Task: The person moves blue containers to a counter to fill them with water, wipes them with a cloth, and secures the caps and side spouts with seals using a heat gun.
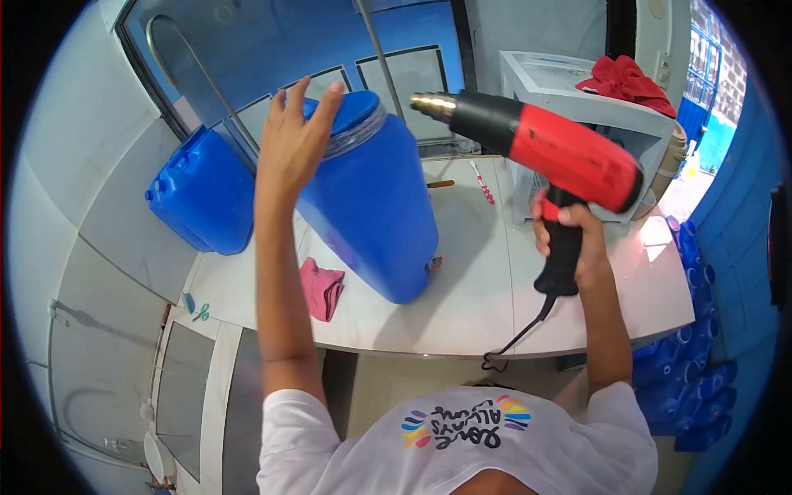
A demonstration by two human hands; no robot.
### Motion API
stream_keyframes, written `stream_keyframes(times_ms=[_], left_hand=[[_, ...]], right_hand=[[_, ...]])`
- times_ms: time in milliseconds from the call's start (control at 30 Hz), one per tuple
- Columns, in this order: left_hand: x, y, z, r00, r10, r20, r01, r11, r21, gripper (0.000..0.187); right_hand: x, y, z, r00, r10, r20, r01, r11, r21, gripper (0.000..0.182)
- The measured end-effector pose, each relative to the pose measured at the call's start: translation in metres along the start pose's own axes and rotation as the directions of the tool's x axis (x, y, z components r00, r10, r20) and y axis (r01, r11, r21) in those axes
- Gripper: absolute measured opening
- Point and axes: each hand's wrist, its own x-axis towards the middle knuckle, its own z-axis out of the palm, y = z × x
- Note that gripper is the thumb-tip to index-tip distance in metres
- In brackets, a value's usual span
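Note:
A red and black heat gun [569, 153] is in my right hand [577, 235], fingers wrapped round its black handle. Its metal nozzle points left toward the neck of a tall blue water container [371, 210] standing on the counter. Clear, wrinkled plastic film [360, 135] circles that neck just below the blue lid [356, 111]. My left hand [297, 136] is at the left side of the lid, fingers stretched and spread, overlapping the lid's edge in this view.
A second blue container [202, 194] stands at the back left. On the white counter [470, 305] lie a pink cloth [322, 289], a toothbrush [483, 183] and green scissors [201, 312]. A red cloth [627, 85] tops the grey cabinet [569, 74]. Several blue bottles [693, 355] stand at right.

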Motion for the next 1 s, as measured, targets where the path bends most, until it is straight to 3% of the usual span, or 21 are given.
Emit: stream_keyframes(times_ms=[33,100,133,233,433,567,633,667,733,767,833,900,1000], left_hand=[[0.007,0.008,0.002,1.0,0.0,0.001,0.0,1.0,0.014,0.078],[0.019,0.023,0.009,0.966,-0.007,0.26,-0.077,0.947,0.311,0.083],[0.023,0.027,0.015,0.952,-0.063,0.299,-0.069,0.908,0.413,0.089],[0.032,0.018,0.021,0.886,-0.201,0.417,0.045,0.934,0.355,0.082],[0.025,0.02,0.025,0.917,-0.175,0.358,0.1,0.971,0.219,0.075],[0.025,0.022,0.025,0.914,-0.183,0.363,0.068,0.949,0.309,0.076],[0.021,0.022,0.028,0.964,-0.147,0.22,0.071,0.944,0.322,0.076],[0.021,0.015,0.029,0.963,-0.156,0.219,0.077,0.941,0.329,0.076],[0.025,-0.005,0.027,0.996,0.091,-0.021,-0.091,0.996,-0.019,0.073],[0.024,-0.006,0.021,0.996,0.086,-0.031,-0.086,0.996,-0.016,0.073],[0.019,-0.009,0.008,0.986,-0.134,-0.095,0.063,0.842,-0.536,0.073],[0.02,-0.023,0.007,0.971,-0.178,-0.16,0.064,0.837,-0.543,0.072],[0.018,-0.03,0.013,0.917,-0.394,-0.067,0.221,0.639,-0.737,0.072]], right_hand=[[0.015,-0.006,-0.009,0.998,0.05,0.035,-0.051,0.998,0.047,0.036],[0.048,-0.016,-0.022,0.991,0.117,0.067,-0.122,0.989,0.085,0.036],[0.057,-0.018,-0.028,0.978,0.184,0.094,-0.194,0.975,0.112,0.037],[0.071,-0.023,-0.045,0.961,0.23,0.157,-0.257,0.948,0.185,0.037],[0.105,-0.023,-0.059,0.912,0.271,0.306,-0.356,0.895,0.267,0.038],[0.12,-0.027,-0.062,0.879,0.32,0.355,-0.428,0.857,0.287,0.037],[0.132,-0.032,-0.06,0.881,0.322,0.348,-0.413,0.881,0.231,0.037],[0.142,-0.036,-0.055,0.888,0.318,0.332,-0.396,0.896,0.2,0.037],[0.159,-0.046,-0.045,0.869,0.339,0.36,-0.415,0.896,0.159,0.037],[0.165,-0.052,-0.041,0.854,0.355,0.381,-0.426,0.897,0.118,0.037],[0.17,-0.06,-0.037,0.852,0.356,0.385,-0.42,0.903,0.094,0.039],[0.169,-0.067,-0.034,0.829,0.346,0.439,-0.422,0.902,0.085,0.043],[0.146,-0.086,-0.034,0.887,0.289,0.361,-0.321,0.947,0.031,0.045]])
